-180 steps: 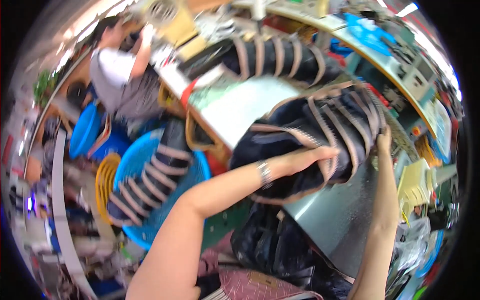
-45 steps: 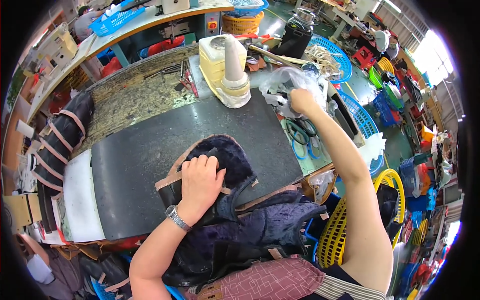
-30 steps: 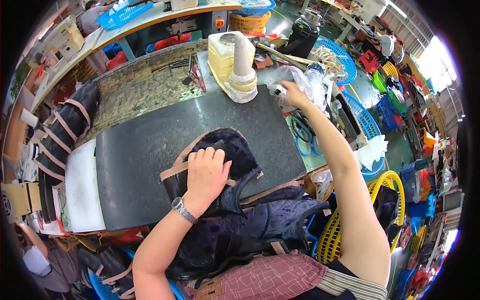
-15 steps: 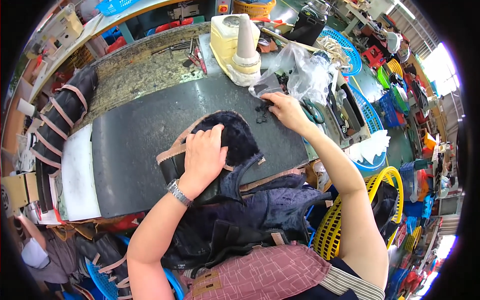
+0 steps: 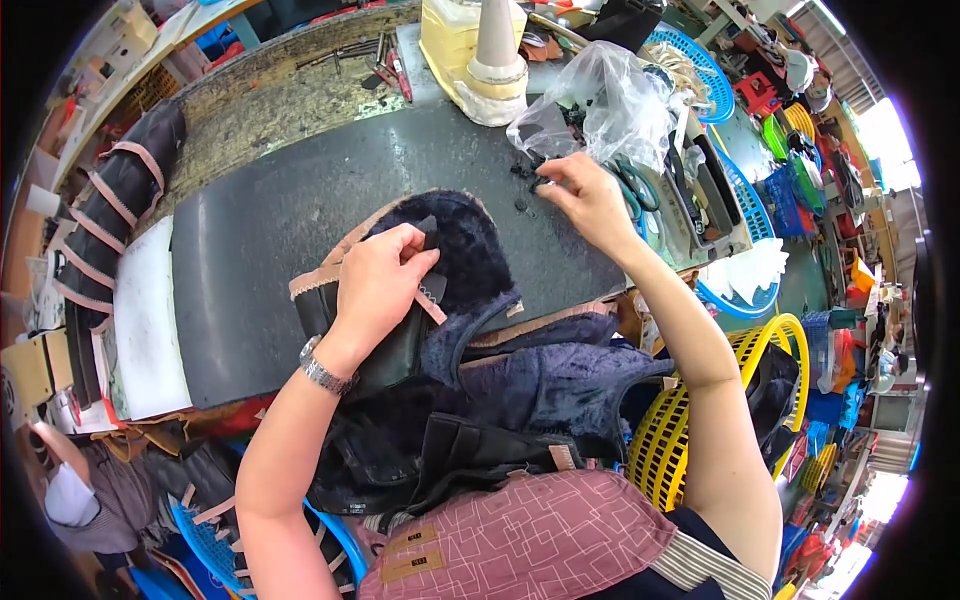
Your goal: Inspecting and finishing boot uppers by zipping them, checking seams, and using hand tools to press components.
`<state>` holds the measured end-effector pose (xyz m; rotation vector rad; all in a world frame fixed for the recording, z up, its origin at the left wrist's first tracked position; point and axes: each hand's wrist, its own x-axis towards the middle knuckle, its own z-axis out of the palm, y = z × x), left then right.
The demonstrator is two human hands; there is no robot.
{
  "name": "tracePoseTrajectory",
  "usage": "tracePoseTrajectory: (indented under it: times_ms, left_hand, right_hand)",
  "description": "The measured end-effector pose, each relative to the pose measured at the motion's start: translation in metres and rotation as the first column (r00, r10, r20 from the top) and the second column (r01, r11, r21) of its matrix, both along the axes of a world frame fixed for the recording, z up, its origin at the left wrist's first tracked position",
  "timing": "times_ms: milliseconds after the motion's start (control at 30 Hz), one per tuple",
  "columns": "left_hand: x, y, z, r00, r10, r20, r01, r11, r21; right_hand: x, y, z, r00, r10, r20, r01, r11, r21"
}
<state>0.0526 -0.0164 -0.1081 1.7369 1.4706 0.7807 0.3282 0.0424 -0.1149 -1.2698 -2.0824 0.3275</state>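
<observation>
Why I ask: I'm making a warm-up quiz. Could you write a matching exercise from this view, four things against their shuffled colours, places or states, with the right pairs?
1. Wristwatch
2. Plastic bag
3. Small black bits
4. Rounded fuzzy-lined piece

A. Scattered on the dark mat
B. Tan-edged
C. Silver
D. See-through

Pairs: 1-C, 2-D, 3-A, 4-B

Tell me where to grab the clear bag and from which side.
Probably best to pinch the bag by its loose, raised upper film, coming from above with the right hand, which is close by on the near side. The film bunches up slack there; small black pieces lie at its left side, so pulling from that end might scatter them.
</observation>
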Motion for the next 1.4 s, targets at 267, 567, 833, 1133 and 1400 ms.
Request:
tracePoseTrajectory:
  times_ms: [267,567,833,1133,1400]
  left_hand:
    - [0.002,0.002,-0.01,0.955,0.019,0.295,-0.005,0.999,-0.048]
    - [0.001,0.002,-0.007,0.98,-0.015,0.198,0.016,1.0,-0.004]
    - [0.002,0.003,-0.004,0.956,0.014,0.293,0.01,0.997,-0.082]
    - [0.002,0.001,-0.001,0.965,-0.018,0.263,0.029,0.999,-0.04]
    - [0.001,0.003,-0.006,0.938,-0.017,0.345,0.033,0.999,-0.039]
  right_hand:
    - [-0.031,-0.001,-0.003,0.959,0.079,0.271,-0.051,0.993,-0.108]
    - [-0.027,0.011,0.015,0.903,0.313,0.294,-0.237,0.934,-0.267]
    - [-0.076,-0.014,0.034,0.791,0.192,-0.581,-0.546,0.649,-0.53]
    - [-0.086,-0.018,0.037,0.886,0.311,-0.343,-0.454,0.726,-0.516]
    - [-0.092,-0.022,0.035,0.902,0.255,-0.348,-0.418,0.714,-0.561]
